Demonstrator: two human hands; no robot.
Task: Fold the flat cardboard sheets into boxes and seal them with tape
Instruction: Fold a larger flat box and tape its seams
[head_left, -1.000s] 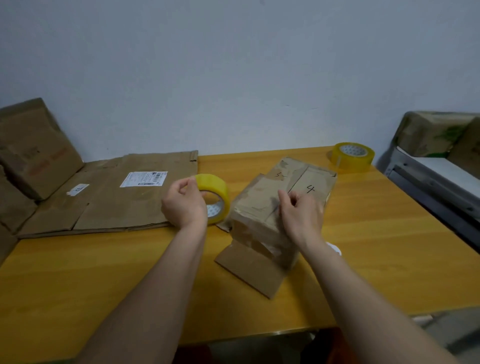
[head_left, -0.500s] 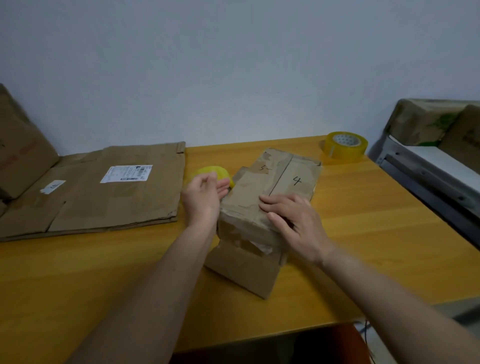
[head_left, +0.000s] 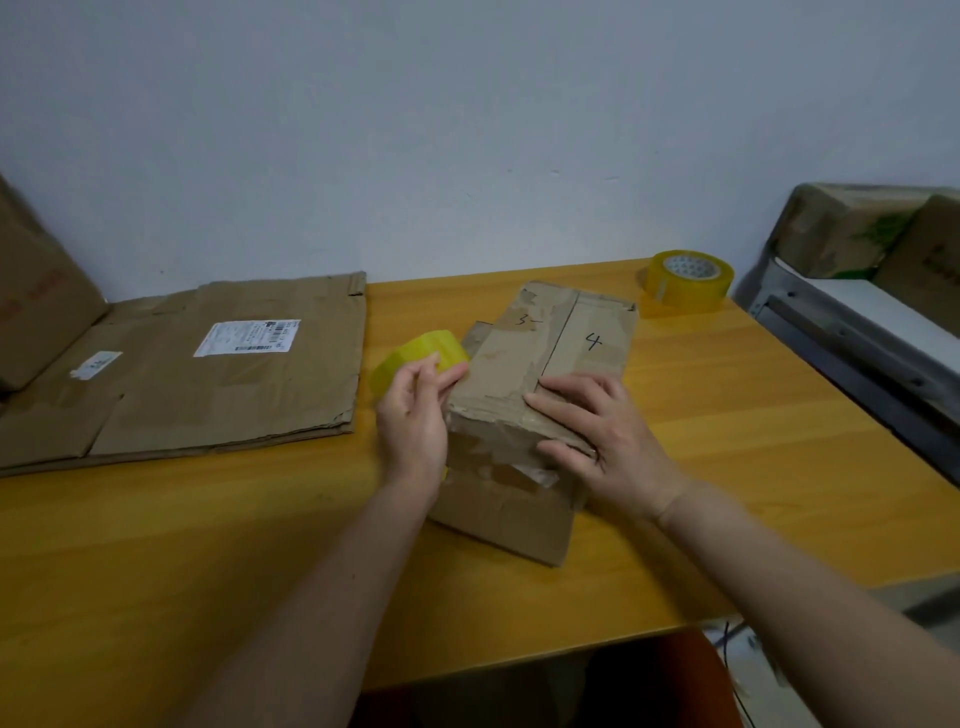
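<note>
A small brown cardboard box (head_left: 524, 384) marked "3" and "4" stands on the wooden table (head_left: 753, 467), its front flap lying flat toward me. My right hand (head_left: 592, 431) lies palm-down on the box's near top edge, fingers spread over the seam. My left hand (head_left: 415, 415) is at the box's left side and holds a yellow tape roll (head_left: 421, 353) against it. Whether a tape strip runs from the roll onto the box cannot be made out.
Flattened cardboard sheets (head_left: 208, 374) with a white label lie at the left. A folded box (head_left: 36, 296) leans at the far left. A second yellow tape roll (head_left: 688, 280) sits at the table's back right. Cardboard boxes (head_left: 852, 228) rest on a grey ledge at the right.
My left hand brought the tape roll against the box's left side. My right hand went from pinching at the top seam to lying flat on the box's near edge.
</note>
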